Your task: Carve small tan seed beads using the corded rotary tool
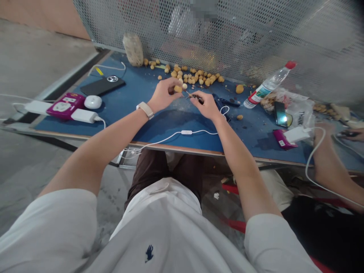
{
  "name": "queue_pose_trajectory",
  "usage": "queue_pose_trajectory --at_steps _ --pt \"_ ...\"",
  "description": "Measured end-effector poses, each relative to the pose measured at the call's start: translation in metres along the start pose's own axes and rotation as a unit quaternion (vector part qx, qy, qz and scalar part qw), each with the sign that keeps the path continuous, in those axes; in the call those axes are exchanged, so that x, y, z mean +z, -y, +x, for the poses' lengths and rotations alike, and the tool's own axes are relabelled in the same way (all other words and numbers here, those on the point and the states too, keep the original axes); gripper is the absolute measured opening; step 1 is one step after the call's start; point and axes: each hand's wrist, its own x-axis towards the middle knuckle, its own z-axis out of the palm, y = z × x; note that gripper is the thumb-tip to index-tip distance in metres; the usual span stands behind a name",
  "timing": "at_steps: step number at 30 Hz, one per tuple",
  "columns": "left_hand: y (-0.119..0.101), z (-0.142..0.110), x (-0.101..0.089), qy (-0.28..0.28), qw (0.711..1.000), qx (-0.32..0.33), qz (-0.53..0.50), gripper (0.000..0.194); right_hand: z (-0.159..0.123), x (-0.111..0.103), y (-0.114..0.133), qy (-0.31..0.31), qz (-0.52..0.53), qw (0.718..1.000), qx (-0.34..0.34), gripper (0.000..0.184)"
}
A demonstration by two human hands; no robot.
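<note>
My left hand (165, 93), with a pale band on its wrist, pinches a small yellow-brown round piece (178, 89) between thumb and fingers. My right hand (206, 105) is closed on a thin pointed tool (189, 94) with a dark handle. The tool's tip is close to the round piece; I cannot tell whether they touch. Just beyond both hands lies a loose pile of small round tan pieces (196, 76), like nuts or beads. By my right wrist lie dark blue pliers-like handles (229, 102) and a white cord (165, 140) with an inline switch (186, 132).
On the blue table (176, 117) are a phone (102, 85), a purple power strip (66, 106), a white case (93, 102), a plastic jar (133, 50) and a tilted bottle (267, 86). A perforated metal panel (227, 41) stands behind. Another person's arm (330, 159) is at right.
</note>
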Motion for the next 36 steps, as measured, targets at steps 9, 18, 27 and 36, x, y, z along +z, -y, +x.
queue_pose_trajectory --at_steps 9,18,27,36 --pt "0.016 0.005 -0.008 -0.008 0.998 -0.006 0.054 0.065 0.0 0.001 -0.001 -0.002 0.006 1.0 -0.004 0.101" --pt "0.008 0.002 -0.003 -0.022 0.999 0.013 0.023 0.055 0.001 0.002 0.006 -0.011 0.027 0.999 0.016 0.107" --pt "-0.008 0.0 0.0 0.008 0.998 -0.005 0.057 0.062 0.002 0.005 0.012 -0.016 0.04 0.999 0.025 0.112" --pt "-0.001 0.0 -0.005 -0.016 0.999 0.017 0.043 0.067 0.002 0.006 0.006 -0.021 0.04 0.999 0.023 0.11"
